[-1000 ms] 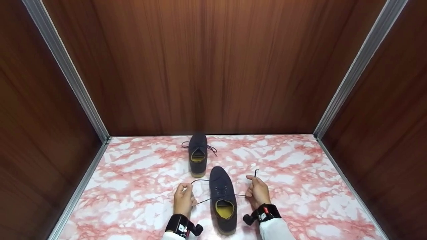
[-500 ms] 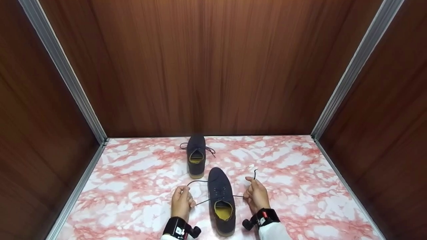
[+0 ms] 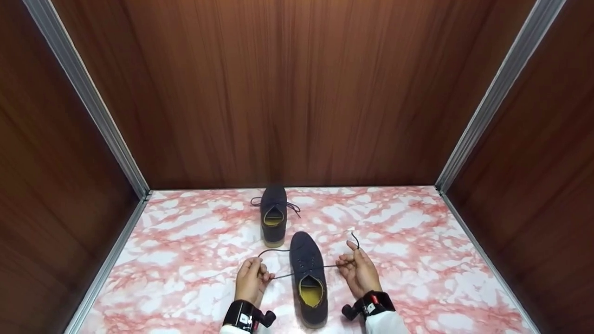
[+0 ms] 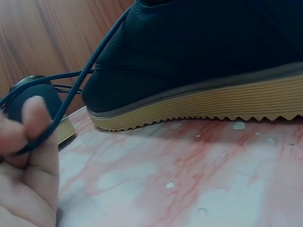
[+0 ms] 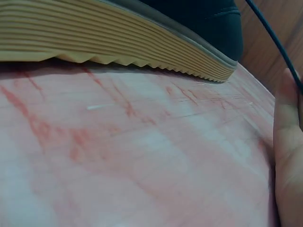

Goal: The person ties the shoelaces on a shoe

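A dark navy lace-up shoe [image 3: 304, 243] with a yellow lining stands between the two hands, toe pointing away. On its left side my left hand [image 3: 249, 280] pinches a dark shoelace [image 3: 280, 276], which also loops out past the fingertips toward the toe. In the left wrist view, the lace [image 4: 71, 97] runs taut between curled finger and thumb. To the right of the shoe, my right hand [image 3: 364, 276] holds the other stretch of lace [image 3: 330, 266], its free end sticking up beyond the index finger. The right wrist view shows only this hand's edge [image 5: 288, 156] beside the lace.
A matching shoe [image 3: 273, 197] with a tied bow stands farther back, near the brown wood-grain wall [image 3: 297, 102]. Similar panels rise left and right with metal corner strips. The tabletop [image 3: 185, 241] is red-and-white marbled.
My right hand has turned, its fingers spreading more, and shifted slightly right. My left hand has moved a little left. The lace now stretches straighter across the shoe's opening.
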A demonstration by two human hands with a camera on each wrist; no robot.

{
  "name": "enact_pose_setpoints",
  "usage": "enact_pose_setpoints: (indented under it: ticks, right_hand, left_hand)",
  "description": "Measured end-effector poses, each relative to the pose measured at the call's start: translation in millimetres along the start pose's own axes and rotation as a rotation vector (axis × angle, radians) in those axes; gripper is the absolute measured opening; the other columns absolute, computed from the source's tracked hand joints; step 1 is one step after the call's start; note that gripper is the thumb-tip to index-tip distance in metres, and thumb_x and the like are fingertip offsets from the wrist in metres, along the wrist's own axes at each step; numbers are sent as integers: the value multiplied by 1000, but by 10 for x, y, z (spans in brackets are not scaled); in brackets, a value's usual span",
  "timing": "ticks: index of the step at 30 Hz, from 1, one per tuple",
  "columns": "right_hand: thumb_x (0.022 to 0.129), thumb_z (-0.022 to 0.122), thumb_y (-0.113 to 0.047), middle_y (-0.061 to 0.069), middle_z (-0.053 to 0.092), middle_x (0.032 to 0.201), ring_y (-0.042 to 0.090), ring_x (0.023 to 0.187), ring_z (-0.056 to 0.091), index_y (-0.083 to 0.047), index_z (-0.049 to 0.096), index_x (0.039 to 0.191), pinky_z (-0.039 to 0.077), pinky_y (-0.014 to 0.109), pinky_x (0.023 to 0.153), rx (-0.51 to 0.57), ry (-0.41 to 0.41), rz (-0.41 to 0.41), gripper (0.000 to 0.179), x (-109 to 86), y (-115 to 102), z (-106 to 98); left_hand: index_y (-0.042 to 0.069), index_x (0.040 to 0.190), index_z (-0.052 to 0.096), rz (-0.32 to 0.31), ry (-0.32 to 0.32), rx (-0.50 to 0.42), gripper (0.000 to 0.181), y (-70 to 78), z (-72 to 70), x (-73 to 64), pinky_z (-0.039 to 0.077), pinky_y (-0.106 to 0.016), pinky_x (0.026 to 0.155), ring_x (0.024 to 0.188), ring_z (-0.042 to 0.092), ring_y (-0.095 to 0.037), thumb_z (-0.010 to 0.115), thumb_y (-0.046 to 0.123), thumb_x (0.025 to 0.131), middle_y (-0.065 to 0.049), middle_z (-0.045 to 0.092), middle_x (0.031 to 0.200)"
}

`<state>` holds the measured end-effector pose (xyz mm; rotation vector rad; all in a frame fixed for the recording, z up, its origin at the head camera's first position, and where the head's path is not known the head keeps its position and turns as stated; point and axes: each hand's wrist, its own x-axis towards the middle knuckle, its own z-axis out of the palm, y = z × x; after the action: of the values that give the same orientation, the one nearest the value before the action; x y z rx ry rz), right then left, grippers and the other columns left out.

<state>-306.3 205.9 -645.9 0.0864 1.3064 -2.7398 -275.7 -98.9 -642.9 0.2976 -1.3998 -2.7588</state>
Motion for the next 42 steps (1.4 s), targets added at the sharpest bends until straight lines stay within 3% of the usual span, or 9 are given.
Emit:
enact_pose_setpoints:
  ticks: [4, 9, 18, 24, 27, 31, 34, 36, 42]
  right_hand:
    - [115, 31, -30, 1, 74, 101, 15, 97, 71, 0, 32, 154, 59, 32, 95, -40, 28, 1, 49, 6, 3, 13]
    - [115, 37, -28, 3, 79, 101, 16, 97, 75, -1, 52, 120, 62, 34, 91, -120, 78, 6, 31, 12, 22, 44]
    - [109, 55, -36, 1, 77, 82, 13, 75, 73, -8, 69, 96, 62, 30, 69, -198, 167, 37, 34, 7, 16, 107]
    - [105, 62, -38, -2, 69, 69, 6, 54, 55, -8, 75, 85, 47, 21, 49, -316, 202, -2, 38, 19, 8, 162]
    - [107, 59, -40, -2, 68, 68, 5, 48, 48, -6, 72, 88, 41, 21, 44, -416, 203, 7, 41, 19, 6, 184]
    - [110, 50, -40, 4, 73, 73, 7, 48, 53, -1, 66, 97, 47, 25, 45, -527, 188, 47, 44, 17, -13, 243]
    - [112, 46, -35, 6, 73, 76, 9, 53, 60, 2, 63, 104, 55, 27, 49, -541, 167, 64, 41, 29, -21, 268]
    - [113, 45, -27, 5, 72, 78, 10, 57, 64, 4, 62, 110, 58, 27, 54, -527, 135, 73, 36, 39, -22, 264]
    - [109, 49, -7, 9, 72, 93, 14, 73, 71, 13, 51, 136, 63, 29, 71, -501, 53, 101, 34, 22, -88, 271]
  left_hand:
    - [5, 106, 54, -2, -41, 17, 14, 10, 9, 1, 61, -29, 78, 72, 63, -12, 50, 17, 111, 0, 61, 83]
    - [0, 112, 56, -17, -82, 108, 17, 17, 24, -23, 62, -30, 86, 83, 70, -13, 50, 16, 111, -2, 67, 92]
    - [-18, 131, 53, -17, -138, 307, 39, 11, 53, -16, 62, -26, 85, 86, 74, -9, 62, 6, 101, -10, 77, 101]
    - [-14, 117, 60, 14, -168, 462, 31, -6, 106, -16, 63, -28, 86, 95, 79, -15, 59, 15, 106, -28, 75, 116]
    - [-12, 112, 60, -13, -172, 496, 33, 9, 145, -42, 64, -30, 78, 90, 79, -19, 50, 19, 110, -30, 76, 112]
    - [-8, 117, 57, -124, -183, 557, 42, 109, 168, -112, 61, -32, 61, 77, 75, -16, 43, 32, 113, -19, 78, 98]
    - [-1, 121, 54, -213, -235, 653, 39, 189, 157, -163, 61, -33, 58, 74, 75, -17, 50, 36, 109, -13, 78, 96]
    - [1, 123, 52, -243, -284, 699, 35, 212, 136, -187, 61, -31, 58, 73, 76, -17, 59, 29, 103, -15, 78, 97]
    - [-6, 118, 52, -263, -370, 679, 38, 202, 58, -199, 59, -21, 60, 70, 73, -11, 73, 4, 88, -9, 76, 87]
